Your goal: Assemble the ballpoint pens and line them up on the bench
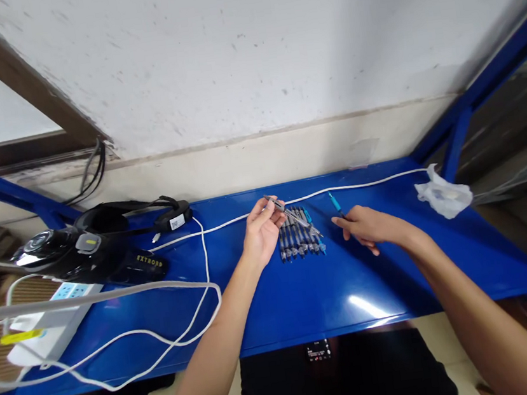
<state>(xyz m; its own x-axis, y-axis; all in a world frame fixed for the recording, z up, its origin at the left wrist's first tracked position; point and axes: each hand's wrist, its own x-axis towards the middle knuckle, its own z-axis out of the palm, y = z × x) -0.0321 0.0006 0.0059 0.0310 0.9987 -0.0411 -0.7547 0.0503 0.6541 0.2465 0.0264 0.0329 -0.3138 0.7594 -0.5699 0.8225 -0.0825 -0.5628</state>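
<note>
My left hand [264,230] is closed on a clear-and-grey pen [295,218], which slants down to the right above a row of pens. That row of several dark, clear-bodied pens [292,237] lies side by side on the blue tabletop, clip ends toward me; one at its right edge has teal parts. To the right, my right hand [367,226] has its fingers curled together. A teal-and-dark pen [335,203] sticks out past its fingertips and seems to be pinched there, though the fingers partly hide it.
The blue table [277,305] meets a stained wall. A crumpled white plastic bag [444,193] lies at right. At left are a black device [98,259], a black head strap [170,218], a white power strip [55,322] and looped white cable [176,344]. A phone [317,350] shows below the edge.
</note>
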